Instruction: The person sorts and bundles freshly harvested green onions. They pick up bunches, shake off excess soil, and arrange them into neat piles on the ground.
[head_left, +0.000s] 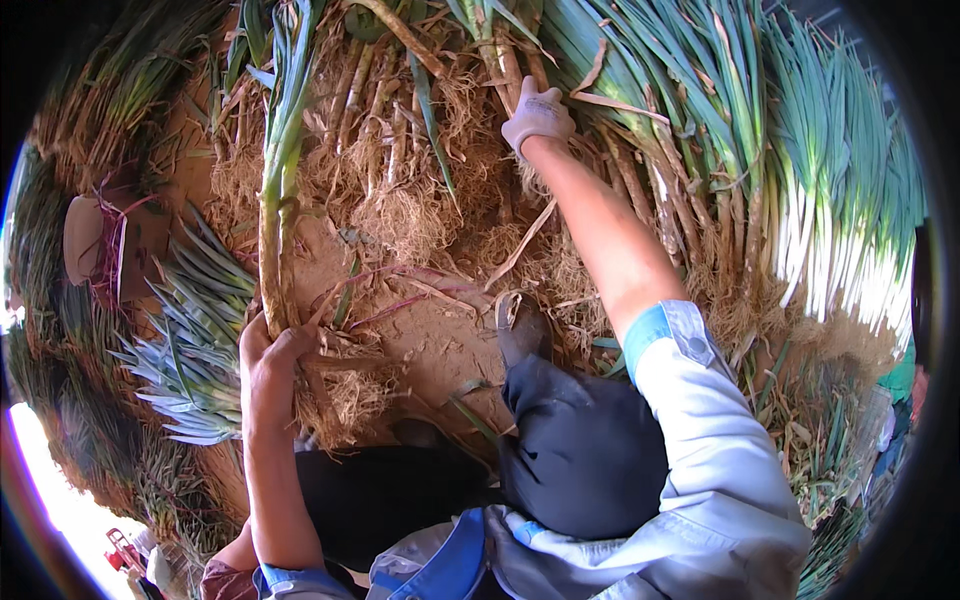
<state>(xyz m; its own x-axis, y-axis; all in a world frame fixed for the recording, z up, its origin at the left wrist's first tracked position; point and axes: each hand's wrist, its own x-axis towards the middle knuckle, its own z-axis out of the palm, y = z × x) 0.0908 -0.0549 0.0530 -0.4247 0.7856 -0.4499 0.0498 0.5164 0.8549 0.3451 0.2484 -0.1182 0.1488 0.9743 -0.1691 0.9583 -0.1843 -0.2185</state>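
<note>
My bare left hand (274, 349) grips a couple of leeks (276, 225) low on their stalks, at the left of the view; their green leaves point away from me and the tangled roots hang below my hand. My right hand (538, 116), in a pale glove, is stretched forward and closed around the brownish stalk of another leek (501, 64) at the top centre. Beneath and around it lie many unpeeled leeks with dry outer skins and matted roots (405, 225).
Cleaned leeks with white stalks (825, 247) stand in a row at right. Trimmed leafy tops (199, 337) lie at left, near a cardboard box (142, 244) with purple ties. Soil and leaf scraps cover the ground around my shoe (521, 326). Part of another person's arm (236, 551) shows at lower left.
</note>
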